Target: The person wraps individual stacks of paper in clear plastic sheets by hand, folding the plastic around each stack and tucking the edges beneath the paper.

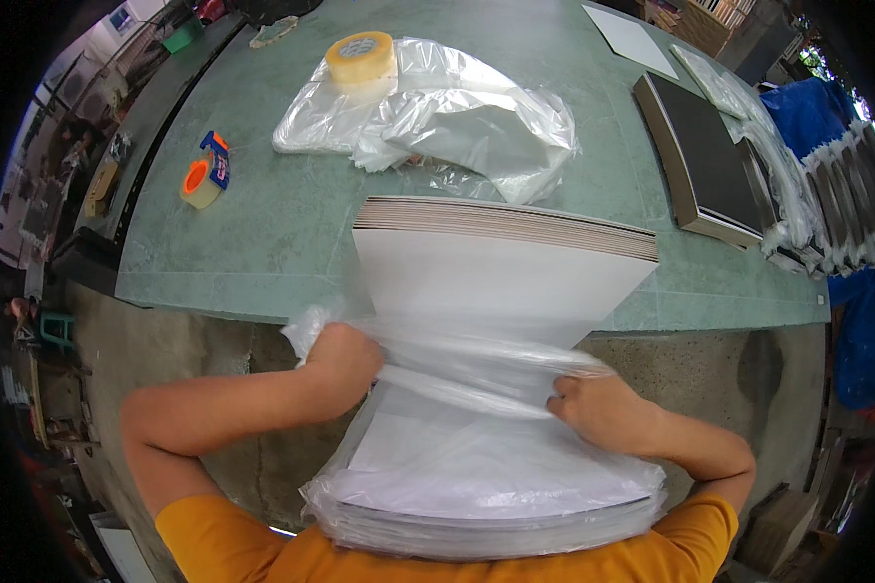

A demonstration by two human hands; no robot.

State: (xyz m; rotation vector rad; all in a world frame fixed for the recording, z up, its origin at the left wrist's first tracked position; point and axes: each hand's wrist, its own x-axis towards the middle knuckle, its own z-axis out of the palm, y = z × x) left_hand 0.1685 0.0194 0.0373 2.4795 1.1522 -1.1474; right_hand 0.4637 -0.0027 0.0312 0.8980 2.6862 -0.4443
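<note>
A thick stack of white boards (501, 267) leans from my lap up onto the green table's front edge (253, 291). A clear plastic bag (476, 486) covers the stack's lower half, its bunched mouth stretched across the middle. My left hand (342, 358) grips the bag's bunched rim at the stack's left side. My right hand (598, 408) grips the same rim at the right side. Both fists are closed on the plastic.
On the table lie a heap of clear plastic bags (437, 121), a roll of clear tape (362, 56) on it, an orange tape dispenser (204, 175) at left, and dark-faced boards (710, 155) at right. Bagged stacks (826, 194) and blue cloth lie far right.
</note>
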